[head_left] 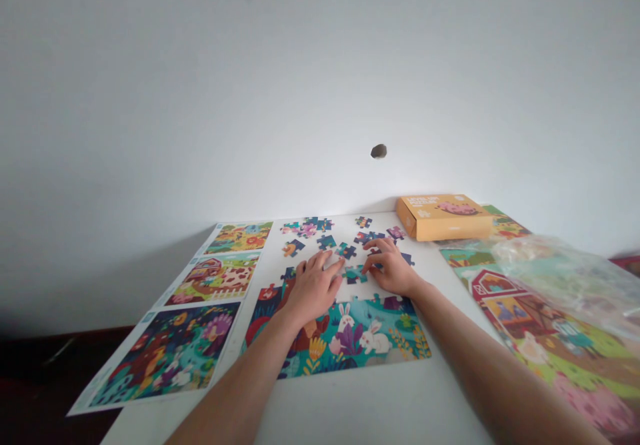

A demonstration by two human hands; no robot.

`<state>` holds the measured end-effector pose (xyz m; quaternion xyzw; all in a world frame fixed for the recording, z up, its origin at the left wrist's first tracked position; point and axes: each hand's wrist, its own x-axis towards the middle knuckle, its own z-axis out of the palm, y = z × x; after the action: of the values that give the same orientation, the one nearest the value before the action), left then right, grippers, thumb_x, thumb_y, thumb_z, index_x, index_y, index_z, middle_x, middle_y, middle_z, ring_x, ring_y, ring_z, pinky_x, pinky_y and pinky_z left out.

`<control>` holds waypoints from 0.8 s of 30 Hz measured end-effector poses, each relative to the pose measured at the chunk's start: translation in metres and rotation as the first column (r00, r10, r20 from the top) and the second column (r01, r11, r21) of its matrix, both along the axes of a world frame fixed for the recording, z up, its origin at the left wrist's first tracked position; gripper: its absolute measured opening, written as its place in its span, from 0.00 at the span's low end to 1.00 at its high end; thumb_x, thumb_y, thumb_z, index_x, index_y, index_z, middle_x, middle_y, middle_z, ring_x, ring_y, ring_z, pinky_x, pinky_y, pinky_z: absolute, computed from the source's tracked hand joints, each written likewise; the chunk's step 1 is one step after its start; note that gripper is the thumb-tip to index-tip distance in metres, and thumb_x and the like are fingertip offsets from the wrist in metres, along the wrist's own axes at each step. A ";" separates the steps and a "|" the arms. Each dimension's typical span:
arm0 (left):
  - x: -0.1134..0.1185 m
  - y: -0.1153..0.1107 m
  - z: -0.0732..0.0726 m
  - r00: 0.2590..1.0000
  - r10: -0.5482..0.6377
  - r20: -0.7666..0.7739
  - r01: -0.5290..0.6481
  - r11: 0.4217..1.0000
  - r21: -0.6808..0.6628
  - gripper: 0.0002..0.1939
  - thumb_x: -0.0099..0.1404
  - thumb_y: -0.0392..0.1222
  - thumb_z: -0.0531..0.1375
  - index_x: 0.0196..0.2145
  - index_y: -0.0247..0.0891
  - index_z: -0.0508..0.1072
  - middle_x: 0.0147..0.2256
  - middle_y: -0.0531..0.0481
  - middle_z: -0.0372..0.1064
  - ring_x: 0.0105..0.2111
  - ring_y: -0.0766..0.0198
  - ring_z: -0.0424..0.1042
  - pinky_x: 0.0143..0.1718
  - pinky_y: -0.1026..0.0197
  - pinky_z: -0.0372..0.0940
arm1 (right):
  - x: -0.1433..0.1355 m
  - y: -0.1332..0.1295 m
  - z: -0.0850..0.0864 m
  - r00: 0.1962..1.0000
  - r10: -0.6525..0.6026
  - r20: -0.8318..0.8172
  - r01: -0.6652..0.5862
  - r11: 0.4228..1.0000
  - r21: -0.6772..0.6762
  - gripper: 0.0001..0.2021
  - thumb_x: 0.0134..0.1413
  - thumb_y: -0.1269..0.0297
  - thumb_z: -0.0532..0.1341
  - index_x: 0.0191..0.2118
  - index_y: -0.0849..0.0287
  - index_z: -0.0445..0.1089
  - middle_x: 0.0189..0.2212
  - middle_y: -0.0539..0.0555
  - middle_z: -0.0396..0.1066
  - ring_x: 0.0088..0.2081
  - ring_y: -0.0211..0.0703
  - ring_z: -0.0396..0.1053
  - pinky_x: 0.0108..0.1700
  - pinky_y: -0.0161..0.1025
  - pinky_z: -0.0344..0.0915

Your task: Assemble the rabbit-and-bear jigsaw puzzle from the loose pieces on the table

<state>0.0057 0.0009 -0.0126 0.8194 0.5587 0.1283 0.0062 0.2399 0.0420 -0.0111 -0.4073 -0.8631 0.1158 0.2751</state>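
Note:
A partly assembled jigsaw puzzle [350,348] with white rabbits and plants lies flat on the white table. Over its upper left part rests my left hand [316,283], fingers spread, with nothing seen in its grasp. It hides some of the picture beneath. My right hand [393,268] is just above the puzzle's upper right edge, its fingers bent. Their tips are on the right side of a teal puzzle piece [353,275], which lies between the two hands. Behind the hands are several loose pieces, including a teal one [326,241] and an orange-and-blue one [293,248].
At left a reference sheet [250,306] with three pictures overhangs the table edge. A yellow puzzle box [445,221] stands back right, near the white wall [320,98]. Clear plastic wrapping [560,271] partly covers a farm picture [565,351] on the right.

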 end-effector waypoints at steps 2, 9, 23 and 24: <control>0.000 0.000 0.001 1.000 0.005 0.008 -0.005 1.000 -0.001 0.21 0.70 0.48 0.48 0.58 0.49 0.66 0.62 0.45 0.56 0.62 0.50 0.54 0.59 0.44 0.52 | 0.000 0.000 -0.001 1.000 -0.003 -0.005 0.003 1.000 0.009 0.15 0.49 0.73 0.60 0.41 0.51 0.77 0.50 0.55 0.64 0.52 0.53 0.59 0.55 0.53 0.55; 0.002 0.001 -0.001 0.999 0.021 0.030 -0.021 1.000 0.007 0.21 0.70 0.48 0.49 0.58 0.46 0.65 0.62 0.46 0.56 0.63 0.52 0.54 0.60 0.46 0.52 | -0.001 -0.001 -0.002 0.997 -0.040 0.059 0.040 0.999 -0.001 0.10 0.53 0.58 0.64 0.41 0.51 0.77 0.50 0.57 0.63 0.54 0.55 0.57 0.55 0.54 0.54; 0.002 -0.001 0.003 0.998 -0.006 0.057 0.009 0.999 -0.048 0.22 0.69 0.44 0.48 0.59 0.48 0.64 0.63 0.54 0.58 0.64 0.53 0.51 0.61 0.46 0.51 | -0.005 -0.005 0.004 0.981 -0.137 0.134 0.139 0.990 -0.003 0.15 0.54 0.50 0.64 0.45 0.47 0.74 0.50 0.57 0.63 0.54 0.55 0.56 0.54 0.54 0.55; 0.002 0.000 0.003 0.998 -0.003 0.057 0.006 0.999 -0.044 0.22 0.69 0.44 0.49 0.59 0.48 0.64 0.62 0.53 0.58 0.63 0.53 0.52 0.61 0.46 0.50 | -0.005 -0.005 0.003 0.976 -0.163 0.142 0.165 0.986 0.001 0.14 0.55 0.51 0.63 0.46 0.47 0.74 0.50 0.57 0.63 0.54 0.55 0.56 0.53 0.54 0.55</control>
<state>0.0076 0.0005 -0.0091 0.8162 0.5592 0.1391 0.0406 0.2349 0.0371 -0.0080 -0.4858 -0.8433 0.0682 0.2194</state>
